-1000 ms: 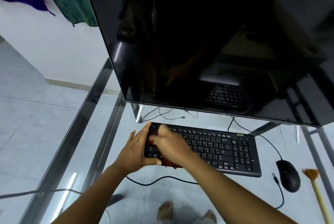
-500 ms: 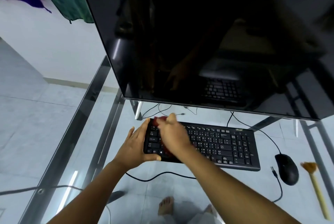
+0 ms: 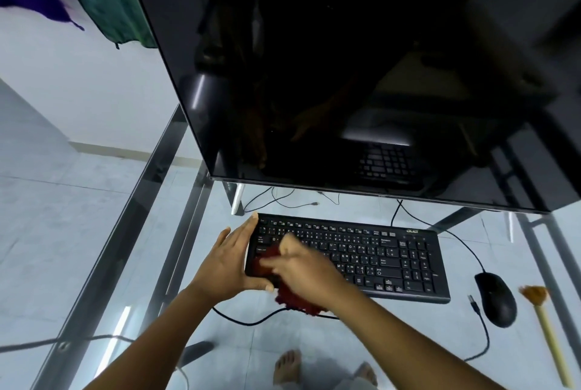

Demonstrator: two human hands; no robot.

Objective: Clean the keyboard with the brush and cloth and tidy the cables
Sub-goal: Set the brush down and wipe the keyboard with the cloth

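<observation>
I can read little here. The black keyboard carries a small pale-green brand mark at its top right corner, above the number pad — it looks like "acer", though from my view the letters are tiny and I would not swear to it. At the left edge one key reads "Caps Lock". The other key legends show as white specks — too small and blurred for me to make out.

The left hand lies flat-fingered against the keyboard's left end, thumb along its near edge. The right hand, blurred, presses down over its left keys, fingers curled.
</observation>
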